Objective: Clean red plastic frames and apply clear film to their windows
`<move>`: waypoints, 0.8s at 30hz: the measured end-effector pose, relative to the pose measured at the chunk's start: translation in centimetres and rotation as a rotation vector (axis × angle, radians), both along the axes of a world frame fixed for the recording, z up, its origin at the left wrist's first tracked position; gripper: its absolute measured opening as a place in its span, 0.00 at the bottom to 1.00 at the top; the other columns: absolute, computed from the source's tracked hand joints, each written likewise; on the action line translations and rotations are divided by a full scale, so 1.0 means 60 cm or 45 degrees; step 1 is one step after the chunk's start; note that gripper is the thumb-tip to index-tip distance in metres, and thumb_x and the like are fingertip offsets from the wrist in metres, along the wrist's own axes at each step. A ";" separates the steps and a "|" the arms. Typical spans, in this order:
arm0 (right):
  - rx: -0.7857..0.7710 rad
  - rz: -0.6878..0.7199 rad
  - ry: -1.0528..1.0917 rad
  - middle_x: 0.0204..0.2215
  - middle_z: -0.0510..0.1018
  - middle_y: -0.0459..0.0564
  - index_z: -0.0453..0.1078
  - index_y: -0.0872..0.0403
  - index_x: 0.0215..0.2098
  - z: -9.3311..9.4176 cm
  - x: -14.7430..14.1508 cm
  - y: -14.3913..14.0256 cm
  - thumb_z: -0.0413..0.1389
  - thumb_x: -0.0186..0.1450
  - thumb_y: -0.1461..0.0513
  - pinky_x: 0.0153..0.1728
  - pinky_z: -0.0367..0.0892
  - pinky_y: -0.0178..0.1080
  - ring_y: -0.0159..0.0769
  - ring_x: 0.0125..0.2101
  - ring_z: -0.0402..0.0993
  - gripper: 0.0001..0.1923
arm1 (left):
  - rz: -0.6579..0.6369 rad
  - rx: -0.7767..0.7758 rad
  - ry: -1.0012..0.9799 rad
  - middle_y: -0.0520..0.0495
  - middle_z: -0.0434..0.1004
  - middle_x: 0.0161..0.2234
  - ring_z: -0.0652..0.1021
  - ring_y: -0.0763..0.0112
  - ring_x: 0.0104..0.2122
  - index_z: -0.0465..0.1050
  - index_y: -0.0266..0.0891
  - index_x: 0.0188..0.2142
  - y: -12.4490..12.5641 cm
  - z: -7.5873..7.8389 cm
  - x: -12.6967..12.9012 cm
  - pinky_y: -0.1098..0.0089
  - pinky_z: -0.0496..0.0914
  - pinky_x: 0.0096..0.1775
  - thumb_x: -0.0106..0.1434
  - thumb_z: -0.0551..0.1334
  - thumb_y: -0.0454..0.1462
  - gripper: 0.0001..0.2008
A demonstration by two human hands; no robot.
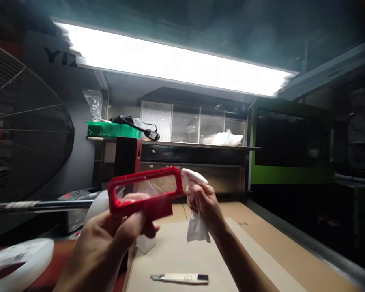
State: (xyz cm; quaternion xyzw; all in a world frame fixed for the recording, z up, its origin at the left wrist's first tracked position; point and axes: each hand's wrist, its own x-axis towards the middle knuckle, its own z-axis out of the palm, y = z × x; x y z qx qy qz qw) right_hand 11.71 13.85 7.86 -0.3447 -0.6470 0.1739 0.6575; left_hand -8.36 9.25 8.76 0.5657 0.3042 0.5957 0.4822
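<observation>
My left hand point(118, 231) holds up a red plastic frame point(146, 191) with a long rectangular opening and a clear window, gripping it from below. My right hand point(202, 198) is closed around a white cloth point(197, 227); the cloth's tip touches the frame's right end and its tail hangs down under my palm. Both hands are raised above a cardboard sheet point(176, 255) on the bench.
A utility knife point(180, 278) lies on the cardboard near the front. A white tape roll point(21, 259) lies at the left. A big wire fan point(24, 129) stands at the left. A shelf behind carries a green tray point(112, 129) and a white rag point(226, 139). A green machine point(288, 162) is at the right.
</observation>
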 end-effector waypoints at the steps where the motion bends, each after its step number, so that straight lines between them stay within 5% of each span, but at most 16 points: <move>1: 0.159 -0.071 0.078 0.18 0.53 0.38 0.65 0.54 0.55 0.019 0.007 -0.033 0.45 0.68 0.55 0.15 0.48 0.30 0.25 0.15 0.46 0.21 | -0.020 0.068 0.009 0.48 0.80 0.22 0.77 0.67 0.26 0.79 0.38 0.32 -0.001 0.025 0.012 0.73 0.71 0.31 0.48 0.68 0.49 0.18; 5: 0.826 -0.662 -0.181 0.19 0.62 0.41 0.74 0.52 0.43 0.077 0.037 -0.146 0.52 0.66 0.63 0.18 0.57 0.32 0.26 0.18 0.58 0.10 | -0.094 0.343 -0.027 0.49 0.81 0.25 0.78 0.68 0.28 0.79 0.39 0.29 -0.007 0.091 0.056 0.73 0.70 0.33 0.50 0.66 0.44 0.11; 8: 1.183 -0.937 -0.547 0.24 0.67 0.43 0.71 0.50 0.49 0.106 0.060 -0.198 0.52 0.65 0.68 0.20 0.60 0.33 0.27 0.20 0.62 0.16 | -0.046 0.516 -0.007 0.49 0.81 0.28 0.79 0.64 0.30 0.80 0.40 0.35 -0.014 0.118 0.083 0.67 0.69 0.35 0.53 0.64 0.48 0.16; 12: 1.312 -1.216 -0.895 0.26 0.68 0.44 0.63 0.51 0.56 0.138 0.088 -0.237 0.50 0.65 0.72 0.20 0.58 0.33 0.26 0.19 0.58 0.23 | -0.066 0.671 -0.002 0.48 0.82 0.31 0.79 0.58 0.34 0.80 0.41 0.35 -0.031 0.150 0.115 0.58 0.68 0.43 0.52 0.64 0.47 0.15; 16: 1.445 -1.346 -0.994 0.27 0.70 0.45 0.67 0.55 0.47 0.159 0.108 -0.261 0.51 0.64 0.72 0.19 0.56 0.33 0.25 0.18 0.57 0.14 | -0.088 0.717 -0.012 0.50 0.81 0.26 0.78 0.60 0.31 0.79 0.44 0.27 -0.048 0.174 0.138 0.54 0.69 0.43 0.50 0.66 0.47 0.10; 20: 1.504 -1.330 -1.014 0.22 0.66 0.44 0.66 0.57 0.35 0.170 0.115 -0.276 0.52 0.64 0.69 0.18 0.58 0.33 0.27 0.18 0.61 0.03 | -0.136 0.731 0.016 0.51 0.81 0.28 0.78 0.59 0.33 0.80 0.46 0.29 -0.057 0.184 0.146 0.53 0.69 0.45 0.50 0.67 0.49 0.12; 24: 1.505 -1.376 -1.033 0.21 0.65 0.41 0.64 0.55 0.33 0.178 0.115 -0.285 0.53 0.63 0.68 0.17 0.57 0.32 0.25 0.17 0.57 0.02 | -0.169 0.744 0.015 0.50 0.82 0.28 0.78 0.59 0.32 0.80 0.46 0.31 -0.065 0.190 0.147 0.54 0.69 0.43 0.49 0.67 0.49 0.13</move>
